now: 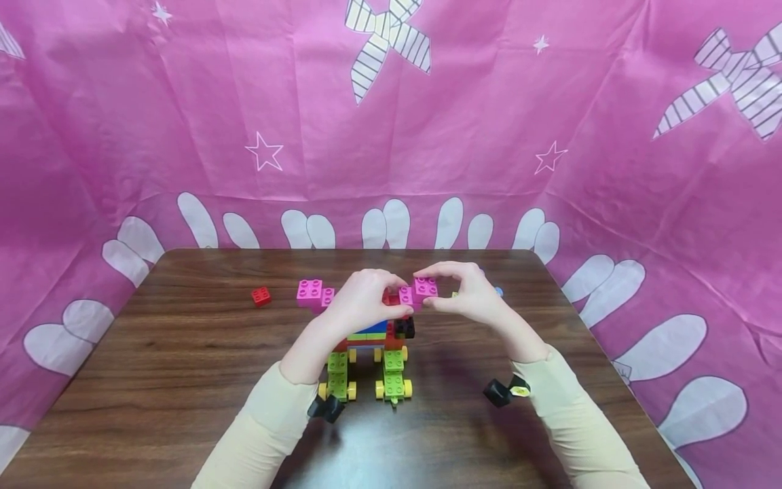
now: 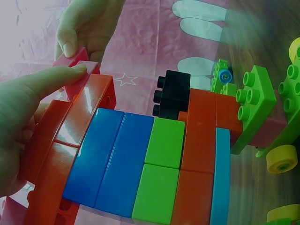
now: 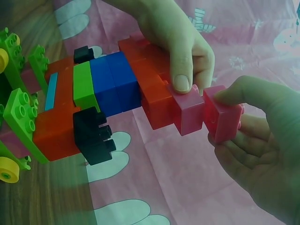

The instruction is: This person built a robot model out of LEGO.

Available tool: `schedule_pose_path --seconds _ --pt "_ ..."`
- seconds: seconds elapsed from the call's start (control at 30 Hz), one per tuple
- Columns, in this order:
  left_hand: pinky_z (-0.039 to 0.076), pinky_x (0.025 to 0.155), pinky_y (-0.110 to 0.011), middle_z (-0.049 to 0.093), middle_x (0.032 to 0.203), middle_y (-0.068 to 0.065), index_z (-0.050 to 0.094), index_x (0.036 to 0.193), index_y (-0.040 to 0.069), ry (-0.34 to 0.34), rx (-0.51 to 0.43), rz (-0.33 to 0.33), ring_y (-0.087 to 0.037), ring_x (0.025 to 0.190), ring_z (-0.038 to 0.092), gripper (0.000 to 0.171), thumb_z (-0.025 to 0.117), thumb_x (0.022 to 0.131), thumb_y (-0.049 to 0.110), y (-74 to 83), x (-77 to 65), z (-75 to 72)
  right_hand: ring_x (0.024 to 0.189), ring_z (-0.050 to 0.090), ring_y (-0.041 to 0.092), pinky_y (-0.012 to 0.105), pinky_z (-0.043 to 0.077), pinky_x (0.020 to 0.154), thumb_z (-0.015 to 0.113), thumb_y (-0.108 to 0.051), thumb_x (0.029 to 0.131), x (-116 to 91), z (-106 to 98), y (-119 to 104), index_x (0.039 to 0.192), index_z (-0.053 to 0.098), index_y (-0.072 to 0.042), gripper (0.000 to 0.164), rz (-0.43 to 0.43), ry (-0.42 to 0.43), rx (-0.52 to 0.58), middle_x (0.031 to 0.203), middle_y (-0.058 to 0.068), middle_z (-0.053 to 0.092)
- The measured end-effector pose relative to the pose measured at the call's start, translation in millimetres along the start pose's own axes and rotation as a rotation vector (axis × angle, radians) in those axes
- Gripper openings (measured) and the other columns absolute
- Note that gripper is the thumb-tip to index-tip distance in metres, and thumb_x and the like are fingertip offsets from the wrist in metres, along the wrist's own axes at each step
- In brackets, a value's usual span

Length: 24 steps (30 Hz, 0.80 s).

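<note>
A brick-built figure [image 2: 131, 164] stands mid-table on green brick feet [image 1: 394, 373] with yellow wheels. Blue and green layers form its middle, with red bricks above and below and a black brick [image 3: 93, 136] on each side. My left hand [image 1: 360, 299] grips its top right end, thumb on an inner pink brick [image 3: 190, 111]. Thumb and fingers of my right hand [image 1: 473, 292] pinch an outer pink brick [image 3: 222, 115] close against the inner one. Two more pink bricks [image 1: 309, 291] jut out at the figure's left. My left hand hides part of the red top.
A loose red brick [image 1: 261, 296] lies at the back left of the wooden table [image 1: 183, 380]. Small blue and yellow pieces [image 1: 499, 291] peek out behind my right hand. A pink patterned cloth [image 1: 305, 149] hangs behind and along the sides.
</note>
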<state>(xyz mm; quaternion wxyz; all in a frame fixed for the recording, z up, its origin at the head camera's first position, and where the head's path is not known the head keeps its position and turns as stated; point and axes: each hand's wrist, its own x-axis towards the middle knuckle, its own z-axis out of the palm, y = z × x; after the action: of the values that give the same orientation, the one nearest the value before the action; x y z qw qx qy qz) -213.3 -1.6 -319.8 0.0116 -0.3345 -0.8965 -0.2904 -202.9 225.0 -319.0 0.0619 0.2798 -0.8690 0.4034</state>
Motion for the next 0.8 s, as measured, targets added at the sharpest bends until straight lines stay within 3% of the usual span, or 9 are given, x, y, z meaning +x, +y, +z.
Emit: schedule_pose_path --seconds 0.3,0.6,0.8 --pt "0.055 0.089 -0.036 0.073 0.111 -0.007 0.070 0.118 0.008 -0.011 0.027 0.005 -0.021 0.104 0.066 0.045 0.078 0.083 0.036 -0.3 0.5 0.0 0.110 0.063 0.024 0.048 0.052 0.094 0.078 -0.011 0.080 0.1 0.2 0.1 0.119 0.069 -0.006 0.041 0.006 -0.020 0.005 0.115 0.009 0.072" --pt "0.054 0.076 -0.030 0.073 0.100 -0.005 0.071 0.114 0.007 -0.010 0.066 0.024 -0.016 0.084 0.060 0.043 0.077 0.083 0.037 0.3 1.1 -0.4 0.107 0.065 0.024 0.041 0.054 0.089 0.080 -0.005 0.076 3.9 -0.7 -2.6 0.116 0.070 -0.004 0.042 -0.037 -0.019 -0.020 0.112 0.010 0.073" --pt "0.055 0.084 -0.033 0.073 0.106 -0.006 0.071 0.115 0.007 -0.024 0.055 -0.003 -0.018 0.094 0.064 0.044 0.076 0.084 0.037 1.1 1.5 -0.8 0.104 0.066 0.024 0.048 0.055 0.086 0.080 -0.002 0.075 5.3 -1.5 -4.2 0.115 0.071 -0.002 0.041 -0.065 -0.026 -0.031 0.110 0.011 0.073"
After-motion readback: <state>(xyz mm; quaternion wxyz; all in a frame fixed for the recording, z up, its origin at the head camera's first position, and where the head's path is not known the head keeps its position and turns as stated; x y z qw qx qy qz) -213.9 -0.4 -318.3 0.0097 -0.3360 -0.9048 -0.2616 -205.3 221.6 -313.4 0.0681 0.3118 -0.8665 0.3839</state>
